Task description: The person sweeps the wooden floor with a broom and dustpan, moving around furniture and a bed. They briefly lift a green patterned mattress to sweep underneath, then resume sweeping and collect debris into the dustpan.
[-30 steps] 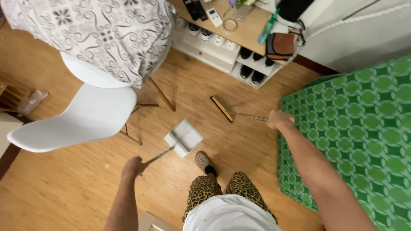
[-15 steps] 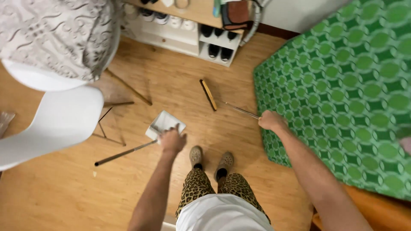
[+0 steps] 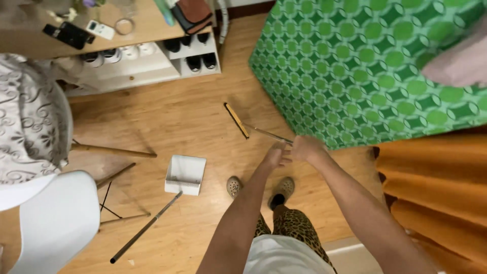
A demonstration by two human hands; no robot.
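Over the wooden floor [image 3: 167, 127], beside the green patterned bed [image 3: 375, 66], both hands meet on the thin metal handle of a broom [image 3: 237, 121], whose flat head rests on the boards ahead of the feet. The right hand [image 3: 306, 148] is closed around the handle's upper end; the left hand [image 3: 274, 156] sits just beside it, fingers curled at the handle, though whether it truly grips cannot be told. A white dustpan [image 3: 185, 174] lies on the floor to the left, its long dark handle stretched out flat and well apart from either hand. With both hands bunched at one end, the broom head could likely swing wide and knock the bed, and the dustpan handle lying loose near the feet looks easy to trip on.
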